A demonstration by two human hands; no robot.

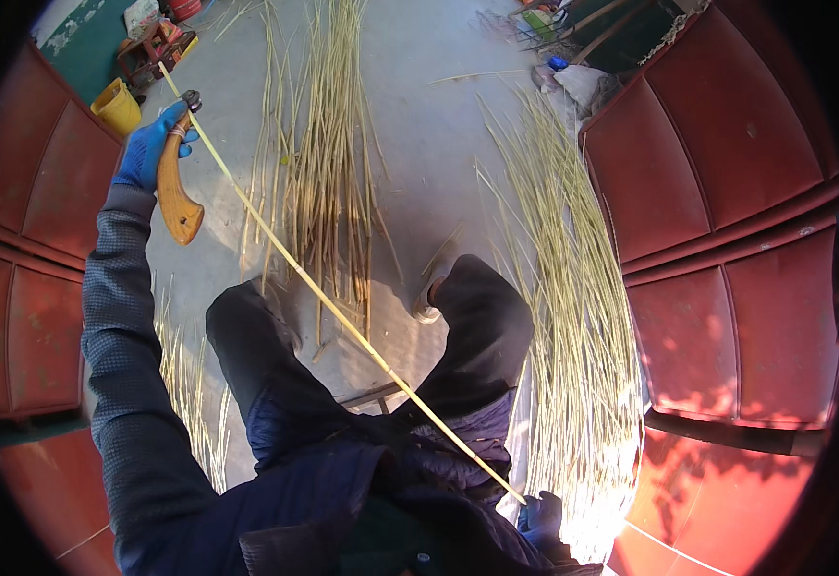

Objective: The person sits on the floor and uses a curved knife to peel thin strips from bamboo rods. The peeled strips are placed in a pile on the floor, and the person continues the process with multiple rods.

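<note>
A long, thin, jointed yellow cane [342, 322] slants from the upper left, across my lap, to the lower right. My left hand [145, 154], in a blue glove, is stretched far forward and closed round a tool with a curved wooden handle [177, 197]. The tool's small dark metal head [192, 99] lies against the cane near its far end. Close to my right hip, my right hand [541, 518], gloved and partly in shade, is closed at the near end of the cane. Some of its fingers are hard to make out.
A bundle of canes [328, 182] lies ahead between my feet, and a larger pale pile [573, 355] stretches along my right. More thin stalks [194, 403] lie at left. Red panelled doors [717, 144] flank both sides. A yellow bucket [117, 108] stands far left.
</note>
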